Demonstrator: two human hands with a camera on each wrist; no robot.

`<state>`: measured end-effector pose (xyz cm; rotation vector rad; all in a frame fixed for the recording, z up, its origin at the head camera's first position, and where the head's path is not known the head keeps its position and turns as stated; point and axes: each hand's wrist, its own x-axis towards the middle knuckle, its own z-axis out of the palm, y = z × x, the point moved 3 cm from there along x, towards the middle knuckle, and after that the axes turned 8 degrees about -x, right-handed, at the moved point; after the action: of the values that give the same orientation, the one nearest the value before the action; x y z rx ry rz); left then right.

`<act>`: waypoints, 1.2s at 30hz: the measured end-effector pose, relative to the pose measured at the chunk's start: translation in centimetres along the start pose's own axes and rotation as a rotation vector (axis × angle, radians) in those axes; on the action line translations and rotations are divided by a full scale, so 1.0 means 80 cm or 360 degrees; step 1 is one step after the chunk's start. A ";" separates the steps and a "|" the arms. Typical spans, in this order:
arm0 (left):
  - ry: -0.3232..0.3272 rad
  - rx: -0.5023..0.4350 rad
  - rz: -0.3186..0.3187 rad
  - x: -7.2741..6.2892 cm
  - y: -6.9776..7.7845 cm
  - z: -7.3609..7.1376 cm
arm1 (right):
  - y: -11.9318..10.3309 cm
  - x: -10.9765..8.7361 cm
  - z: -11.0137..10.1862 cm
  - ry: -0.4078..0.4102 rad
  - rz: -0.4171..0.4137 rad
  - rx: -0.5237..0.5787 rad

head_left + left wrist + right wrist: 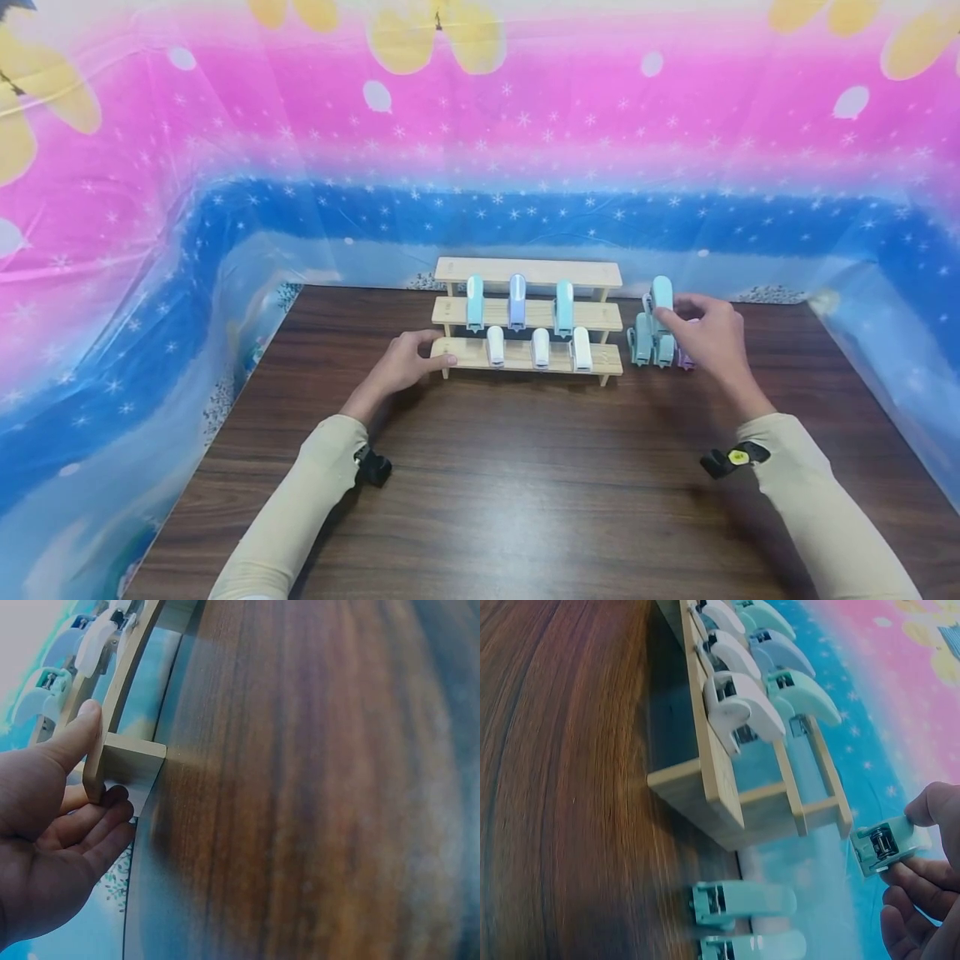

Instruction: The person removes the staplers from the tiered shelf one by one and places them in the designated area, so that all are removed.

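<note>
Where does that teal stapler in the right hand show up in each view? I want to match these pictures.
Head: the teal stapler is right of centre, held by the right hand, beside the wooden rack.
Left wrist: not in this picture.
Right wrist: lower right, near the edge, in the same hand.
Shared landmark: the rack, at centre in the head view, upper left in the left wrist view, upper middle in the right wrist view.

No readable text, labels, brands, numbers, signs
</note>
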<state>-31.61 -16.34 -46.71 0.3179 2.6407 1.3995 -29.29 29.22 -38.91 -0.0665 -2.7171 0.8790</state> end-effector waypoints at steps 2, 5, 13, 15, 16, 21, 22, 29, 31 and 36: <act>0.0000 -0.0001 0.0000 0.000 0.000 0.000 | 0.005 0.000 -0.003 0.0008 0.0000 -0.0001; -0.0001 -0.0001 -0.0001 0.000 -0.001 0.000 | 0.015 -0.001 -0.006 0.0026 0.0026 -0.0008; -0.0001 -0.0006 -0.0013 -0.001 0.000 0.000 | 0.039 -0.001 -0.014 0.0086 0.0081 -0.0036; -0.0002 0.0001 -0.0017 -0.001 -0.001 0.000 | 0.044 -0.001 -0.017 0.0100 0.0095 -0.0044; -0.0001 0.0002 -0.0020 -0.001 0.000 0.000 | 0.046 -0.001 -0.019 0.0108 0.0100 -0.0047; 0.0002 0.0006 -0.0017 -0.002 0.000 0.000 | 0.057 0.000 -0.028 0.0137 0.0139 -0.0061; 0.0003 0.0005 -0.0015 -0.002 0.001 -0.001 | 0.060 0.000 -0.029 0.0136 0.0150 -0.0058; -0.0004 -0.0004 -0.0012 -0.001 0.002 -0.001 | 0.077 -0.002 -0.035 0.0140 0.0223 -0.0057; -0.0002 -0.0006 -0.0014 -0.001 0.002 -0.001 | 0.082 -0.002 -0.037 0.0152 0.0242 -0.0061; 0.0005 -0.0012 -0.0010 -0.001 0.001 0.000 | 0.094 -0.002 -0.039 0.0166 0.0272 -0.0077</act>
<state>-31.51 -16.33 -46.68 0.3065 2.6358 1.4090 -28.57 37.08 -40.95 -0.3490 -2.6645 0.8304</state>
